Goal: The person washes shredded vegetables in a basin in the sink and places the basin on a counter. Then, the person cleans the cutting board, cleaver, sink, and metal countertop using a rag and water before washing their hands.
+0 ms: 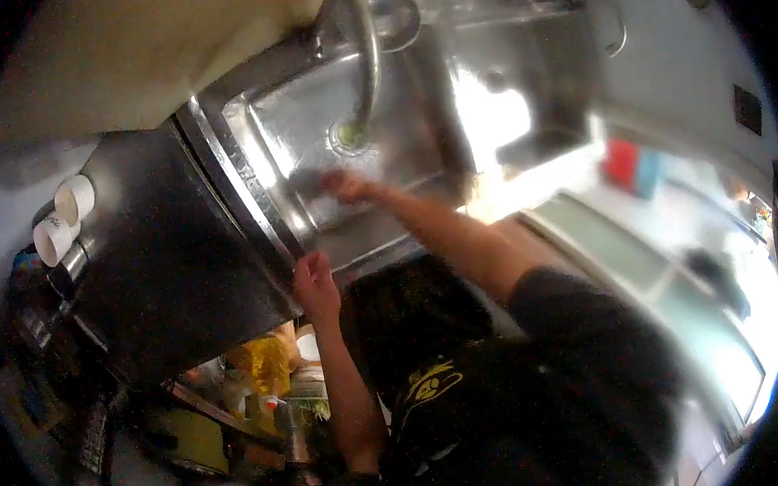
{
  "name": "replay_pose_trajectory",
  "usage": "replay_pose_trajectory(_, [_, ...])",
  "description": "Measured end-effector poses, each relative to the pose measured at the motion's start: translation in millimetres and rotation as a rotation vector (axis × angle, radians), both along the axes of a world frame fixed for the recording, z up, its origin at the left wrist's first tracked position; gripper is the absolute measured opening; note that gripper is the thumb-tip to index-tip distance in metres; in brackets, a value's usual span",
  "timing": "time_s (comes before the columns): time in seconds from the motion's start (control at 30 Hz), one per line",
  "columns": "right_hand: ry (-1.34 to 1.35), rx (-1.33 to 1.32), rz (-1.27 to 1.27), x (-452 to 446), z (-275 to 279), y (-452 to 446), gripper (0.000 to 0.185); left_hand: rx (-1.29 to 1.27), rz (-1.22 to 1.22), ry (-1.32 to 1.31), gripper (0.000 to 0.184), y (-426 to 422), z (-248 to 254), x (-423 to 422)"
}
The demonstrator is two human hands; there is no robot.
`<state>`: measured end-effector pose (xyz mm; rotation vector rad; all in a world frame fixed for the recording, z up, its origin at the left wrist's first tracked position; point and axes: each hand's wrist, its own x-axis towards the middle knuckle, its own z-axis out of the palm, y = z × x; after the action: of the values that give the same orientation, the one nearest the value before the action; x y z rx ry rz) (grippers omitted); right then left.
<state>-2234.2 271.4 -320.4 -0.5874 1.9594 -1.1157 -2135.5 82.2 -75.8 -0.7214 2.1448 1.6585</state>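
A steel sink basin lies in front of me, with a curved faucet reaching over its drain. My right hand is inside the basin near its left side, fingers closed around a dark, blurred item that I cannot make out. My left hand is at the basin's front left edge, its fingers curled together near the rim; whether anything small is between them is hidden.
Left of the sink is a dark steel counter with two white cups at its far left. Below it sit a yellow bag and other goods. A second basin is on the right, near a red and blue item.
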Motion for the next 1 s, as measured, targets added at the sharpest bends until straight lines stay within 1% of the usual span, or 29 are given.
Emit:
replay_pose_trajectory(0.03, [0.099,-0.071,0.002,22,-31,-22,0.036,0.0,0.005,-0.002,0.023,0,2,-2])
replay_pose_trajectory(0.07, [0.272,-0.144,-0.006,43,-66,-43,0.036,0.001,0.01,-0.004,0.023,0,5,-5])
replay_pose_trajectory(0.1, [0.512,-0.247,-0.04,63,-111,-57,0.037,-0.075,-0.047,-0.02,0.023,6,27,-16])
replay_pose_trajectory(0.13, [0.547,-0.049,-0.072,59,-94,-59,0.032,-0.146,-0.107,-0.038,0.023,10,39,-22])
replay_pose_trajectory(0.2, [0.24,0.155,-0.172,45,-76,-36,0.022,-0.136,-0.072,-0.02,0.023,-1,35,-14])
replay_pose_trajectory(0.23, [-0.085,0.105,-0.301,5,-6,0,0.021,-0.119,-0.059,-0.004,0.022,-5,27,-13])
replay_pose_trajectory(0.27, [-0.409,-0.027,-0.505,-23,70,32,0.02,-0.087,-0.08,0.001,0.022,-9,15,-12])
replay_pose_trajectory(0.3, [-0.743,-0.237,-0.761,-40,136,55,0.02,-0.061,-0.098,0.005,0.023,-16,5,-8])
replay_pose_trajectory(0.33, [-0.989,-0.476,-0.979,-57,189,69,0.021,-0.037,-0.108,0.016,0.023,-16,0,-9])
replay_pose_trajectory(0.37, [-1.109,-0.635,-1.116,-70,227,78,0.023,-0.036,-0.135,0.036,0.023,-11,0,-15])
replay_pose_trajectory(0.4, [-1.059,-0.77,-1.102,-73,236,87,0.027,-0.04,-0.163,0.054,0.023,-6,3,-21])
replay_pose_trajectory(0.43, [-0.794,-0.436,-0.962,-66,188,90,0.03,-0.053,-0.19,0.069,0.023,-1,6,-26])
replay_pose_trajectory(0.47, [-0.489,0.006,-0.733,-58,139,93,0.032,-0.019,-0.204,0.062,0.023,5,12,-32])
replay_pose_trajectory(0.5, [-0.278,0.357,-0.552,-50,91,96,0.035,0.01,-0.221,0.049,0.023,13,18,-41])
replay_pose_trajectory(0.53, [-0.152,0.435,-0.513,-39,110,96,0.044,0.035,-0.235,0.039,0.023,20,20,-49])
replay_pose_trajectory(0.63, [-0.326,0.0,-0.931,-37,181,94,0.054,0.088,-0.222,0.102,0.02,39,13,-72])
replay_pose_trajectory(0.7, [-0.307,-0.077,-0.886,-28,201,102,0.058,-0.078,-0.355,0.172,0.039,52,27,-97])
replay_pose_trajectory(0.73, [-0.289,-0.111,-0.861,-28,222,107,0.06,-0.102,-0.449,0.24,0.049,58,35,-109])
replay_pose_trajectory(0.77, [-0.289,-0.1,-0.867,-28,244,112,0.057,-0.122,-0.538,0.314,0.059,67,41,-124])
replay_pose_trajectory(0.8, [-0.294,-0.088,-0.873,-28,290,113,0.055,-0.103,-0.607,0.402,0.065,77,44,-136])
replay_pose_trajectory(0.83, [-0.308,-0.073,-0.882,-25,323,113,0.052,-0.083,-0.679,0.48,0.072,84,47,-144])
replay_pose_trajectory(0.9, [-0.335,-0.104,-0.678,-27,346,124,0.048,0.073,-0.827,0.462,0.062,102,56,-162])
replay_pose_trajectory(0.93, [-0.352,-0.123,-0.586,-22,346,130,0.046,0.156,-0.908,0.446,0.057,106,58,-163])
replay_pose_trajectory(1.0, [-0.016,-0.118,-0.542,-10,342,141,0.037,0.0,-1.053,0.214,0.045,110,60,-165])
